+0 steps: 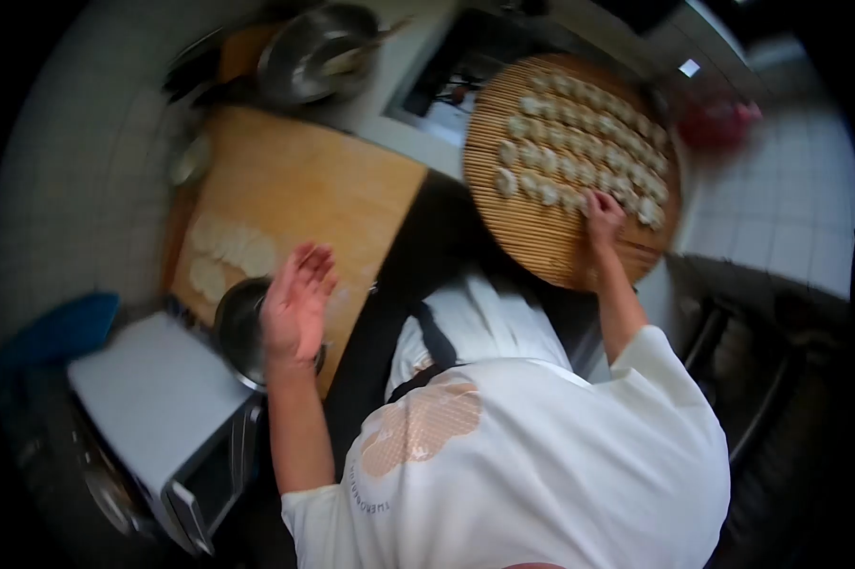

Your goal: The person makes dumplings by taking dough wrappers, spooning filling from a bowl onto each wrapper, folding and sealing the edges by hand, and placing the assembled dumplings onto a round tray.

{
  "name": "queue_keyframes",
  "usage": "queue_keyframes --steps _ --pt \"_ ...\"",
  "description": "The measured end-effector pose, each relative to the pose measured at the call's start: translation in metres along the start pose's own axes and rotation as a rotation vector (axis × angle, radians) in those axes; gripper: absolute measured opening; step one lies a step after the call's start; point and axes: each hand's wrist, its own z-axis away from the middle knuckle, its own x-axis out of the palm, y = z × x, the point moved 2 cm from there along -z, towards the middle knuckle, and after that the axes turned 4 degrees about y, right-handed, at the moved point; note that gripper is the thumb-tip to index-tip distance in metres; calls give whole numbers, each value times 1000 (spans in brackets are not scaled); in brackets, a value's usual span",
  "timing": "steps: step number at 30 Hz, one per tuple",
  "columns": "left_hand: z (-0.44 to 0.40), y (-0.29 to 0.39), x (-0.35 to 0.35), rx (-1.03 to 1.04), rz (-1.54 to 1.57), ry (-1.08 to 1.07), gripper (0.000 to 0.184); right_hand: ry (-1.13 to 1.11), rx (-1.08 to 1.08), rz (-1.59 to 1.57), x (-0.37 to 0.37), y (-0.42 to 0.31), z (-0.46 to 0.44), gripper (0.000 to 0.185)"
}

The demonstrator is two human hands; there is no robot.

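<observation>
Rows of pale dumplings point(568, 169) lie on a round bamboo tray point(532, 242) at the upper right. My right hand point(605, 216) reaches onto this tray, its fingers pinched at the nearest row, closed on a dumpling that they mostly cover. On the other side, my left hand point(299, 302) is raised with palm turned up and fingers stretched out, nothing in it. It hangs above a metal bowl point(240, 327) and partly hides it. Thin round dough wrappers point(233, 245) lie overlapping on the wooden board point(323, 180) beside that hand.
A large metal pot point(304, 62) with a wooden-handled utensil stands behind the board. The stove point(446, 100) is partly under the tray's left side. A white-topped appliance point(162, 389) stands at lower left, and a blurred red object point(717, 123) sits at the right wall.
</observation>
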Motion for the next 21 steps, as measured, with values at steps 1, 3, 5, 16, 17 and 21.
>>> queue_keyframes --steps 1,3,5,16,17,21 --pt "2 0 -3 14 8 19 36 -10 -9 -54 1 -3 1 19" --pt "8 3 -10 63 26 67 36 -16 -23 -20 2 7 -6 18" --pt "16 5 -19 54 35 116 34 56 -143 -61 4 16 -13 20" --pt "53 8 -63 227 195 333 36 -1238 -700 -131 287 -285 168 24" --pt "59 7 -64 249 202 355 36 -1346 -778 -174 323 -289 192 24" --pt "92 0 -81 331 266 477 37 -1568 -996 -39 395 -304 265 23"
